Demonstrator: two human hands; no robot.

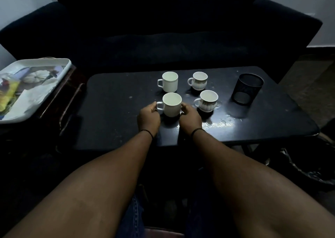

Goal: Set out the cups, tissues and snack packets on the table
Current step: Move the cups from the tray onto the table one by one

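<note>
Here both hands sit on the dark table (112,111), one each side of the near plain white mug (171,104). Left hand (149,117) is curled w/ fingertips at the mug's handle, which points left; looks like a pinch on the handle but can't tell for sure how firm. Right hand (190,117) is curled against the mug's right wall, fingertips touching it. Mug stands upright on the tabletop, btwn the two hands, nearest of four cups. Just right of it, a rounded patterned cup (207,101), handle left, upright. Behind the held mug, a 2nd plain white mug (170,82); right of that, a 2nd patterned cup (198,80). The four make a rough square, none touching. Further right, apart from the cups, a black mesh holder (246,88) stands upright, tilted-looking from the wide lens. Tabletop near the right wrist shows a wet or scuffed shiny patch. Off the table's left edge, on a lower dark stand, a white tray (59,74) holds a yellow snack packet (8,94) at its near-left end & white tissues (30,100) beside it. Tray has a printed picture; no writing readable there or on the packet. No brand or label legible on any cup. Dark sofa (163,29) beyond the table.
</note>
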